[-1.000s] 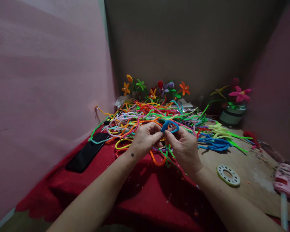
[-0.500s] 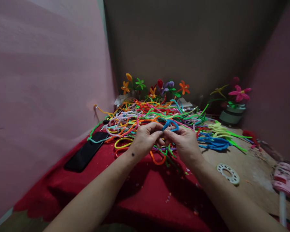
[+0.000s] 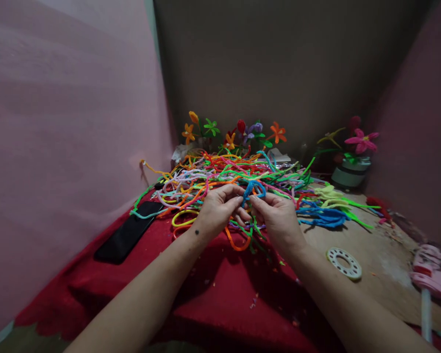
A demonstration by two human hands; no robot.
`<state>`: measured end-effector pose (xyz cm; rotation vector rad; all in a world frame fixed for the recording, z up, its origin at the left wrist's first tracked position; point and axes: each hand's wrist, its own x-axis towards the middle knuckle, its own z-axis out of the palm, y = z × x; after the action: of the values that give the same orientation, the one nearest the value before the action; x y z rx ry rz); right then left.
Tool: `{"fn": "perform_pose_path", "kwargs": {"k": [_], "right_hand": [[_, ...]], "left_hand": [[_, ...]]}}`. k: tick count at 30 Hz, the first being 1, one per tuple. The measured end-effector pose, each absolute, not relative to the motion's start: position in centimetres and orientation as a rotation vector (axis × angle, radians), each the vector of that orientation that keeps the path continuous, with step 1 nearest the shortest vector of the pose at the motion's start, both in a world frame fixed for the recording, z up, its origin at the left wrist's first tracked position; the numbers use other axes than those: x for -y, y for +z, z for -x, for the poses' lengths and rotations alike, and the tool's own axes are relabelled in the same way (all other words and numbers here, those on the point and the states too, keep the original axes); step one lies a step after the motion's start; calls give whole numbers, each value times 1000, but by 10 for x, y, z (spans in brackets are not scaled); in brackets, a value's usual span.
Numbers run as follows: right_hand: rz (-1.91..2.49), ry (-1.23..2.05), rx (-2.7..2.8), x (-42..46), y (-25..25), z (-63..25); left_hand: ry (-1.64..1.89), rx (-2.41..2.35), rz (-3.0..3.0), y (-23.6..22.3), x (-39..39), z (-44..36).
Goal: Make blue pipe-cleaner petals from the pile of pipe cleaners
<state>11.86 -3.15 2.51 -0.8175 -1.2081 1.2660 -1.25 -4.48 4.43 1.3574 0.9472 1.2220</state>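
Note:
A blue pipe cleaner (image 3: 256, 183), bent into a loop, is held up between my two hands. My left hand (image 3: 220, 208) pinches its left end between thumb and fingers. From the other side, my right hand (image 3: 277, 215) grips the lower right part of the loop with thumb and forefinger. The fingertips of both hands nearly meet, and they hide the lower ends of the blue piece. Behind and below the hands spreads a tangled heap of pipe cleaners (image 3: 191, 177) in many colours. More blue pipe cleaners (image 3: 325, 217) lie in a bundle to the right.
A black phone (image 3: 128, 233) lies left on the red cloth (image 3: 213, 299). Right, on a brown board (image 3: 382, 262), are a white ring with holes (image 3: 347, 260) and a pink tool (image 3: 431, 274), perhaps a glue gun. Pipe-cleaner flowers (image 3: 277, 132) and a jar (image 3: 351, 174) stand behind.
The blue loop has turned slightly and narrowed between my fingers, which have shifted their pinch a little. Both hands stay close together over the heap. The whole view has drifted slightly.

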Motion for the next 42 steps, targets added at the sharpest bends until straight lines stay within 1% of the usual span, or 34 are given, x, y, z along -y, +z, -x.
{"fn": "perform_pose_path", "kwargs": {"k": [4, 8, 12, 20, 28, 37, 40, 42], "right_hand": [[789, 1380, 1166, 30, 23, -118], [755, 1410, 1198, 28, 23, -119], [685, 1532, 1061, 25, 25, -119], [674, 1671, 907, 19, 22, -119], [621, 1674, 844, 18, 24, -119], [612, 1668, 894, 16, 23, -121], [649, 1630, 896, 15, 23, -123], [704, 1571, 919, 15, 23, -123]], "left_hand": [[1177, -893, -1329, 43, 44, 14], [1206, -998, -1309, 44, 42, 15], [1177, -1131, -1381, 45, 43, 13], [971, -1094, -1449, 51, 45, 19], [840, -975, -1517, 46, 32, 44], [668, -1127, -1642, 57, 33, 51], [728, -1201, -1706, 59, 34, 50], [889, -1266, -1755, 60, 35, 47]]}}
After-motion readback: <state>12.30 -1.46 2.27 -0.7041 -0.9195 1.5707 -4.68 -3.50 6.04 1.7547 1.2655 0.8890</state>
